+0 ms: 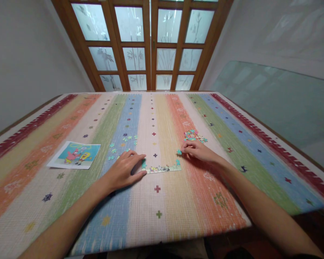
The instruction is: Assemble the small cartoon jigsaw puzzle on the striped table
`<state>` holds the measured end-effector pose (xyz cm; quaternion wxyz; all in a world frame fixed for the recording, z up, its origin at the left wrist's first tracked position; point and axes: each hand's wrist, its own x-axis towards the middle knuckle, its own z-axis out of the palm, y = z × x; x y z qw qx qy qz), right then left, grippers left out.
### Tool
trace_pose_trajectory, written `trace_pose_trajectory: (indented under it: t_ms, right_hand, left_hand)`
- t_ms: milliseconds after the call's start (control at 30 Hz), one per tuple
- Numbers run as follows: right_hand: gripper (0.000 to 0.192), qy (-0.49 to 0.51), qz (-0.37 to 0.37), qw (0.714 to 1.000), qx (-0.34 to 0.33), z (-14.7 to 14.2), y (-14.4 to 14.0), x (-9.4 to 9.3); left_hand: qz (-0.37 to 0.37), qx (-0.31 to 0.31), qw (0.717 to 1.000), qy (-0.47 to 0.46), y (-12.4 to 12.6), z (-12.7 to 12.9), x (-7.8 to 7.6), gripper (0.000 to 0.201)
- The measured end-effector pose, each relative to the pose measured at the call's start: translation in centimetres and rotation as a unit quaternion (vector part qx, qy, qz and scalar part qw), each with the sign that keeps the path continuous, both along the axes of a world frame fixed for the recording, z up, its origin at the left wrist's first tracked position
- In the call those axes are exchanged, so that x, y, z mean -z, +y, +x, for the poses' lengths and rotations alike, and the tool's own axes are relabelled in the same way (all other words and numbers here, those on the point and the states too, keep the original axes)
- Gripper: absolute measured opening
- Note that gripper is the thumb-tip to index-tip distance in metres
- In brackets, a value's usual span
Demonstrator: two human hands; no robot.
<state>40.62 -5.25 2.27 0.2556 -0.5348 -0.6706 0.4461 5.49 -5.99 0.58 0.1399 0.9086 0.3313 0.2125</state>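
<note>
A joined row of jigsaw puzzle pieces (163,169) lies on the striped cloth in front of me, with a teal piece rising at each end. My left hand (127,166) rests at the row's left end, thumb and forefinger apart, the thumb tip by the lower left corner. Just above the row's right end, my right hand (197,150) pinches a teal puzzle piece (179,152) between its fingertips. Beyond that hand is a heap of mixed loose pieces (191,135). Past my left hand, several teal pieces (112,151) lie scattered.
A printed cartoon picture (77,155) lies flat to the left. The striped tablecloth (159,201) covers the table, whose near edge runs along the bottom. Wooden doors with glass panes (151,46) stand behind the table, and a pale glass panel (272,97) is at right.
</note>
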Motion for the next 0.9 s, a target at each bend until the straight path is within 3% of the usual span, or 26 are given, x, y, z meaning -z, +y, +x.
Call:
trace_pose_trajectory:
  t_ms: [467,900]
  right_hand:
    - [0.020,-0.029,-0.002,0.996,-0.084,0.3,-0.1,0.5]
    - [0.014,-0.107,0.086,0.990,-0.027,-0.8,-0.5,1.1]
  left_hand:
    - [0.010,-0.004,1.000,0.004,-0.2,0.0,0.1,0.041]
    - [0.012,0.001,1.000,0.006,-0.3,0.1,0.1,0.041]
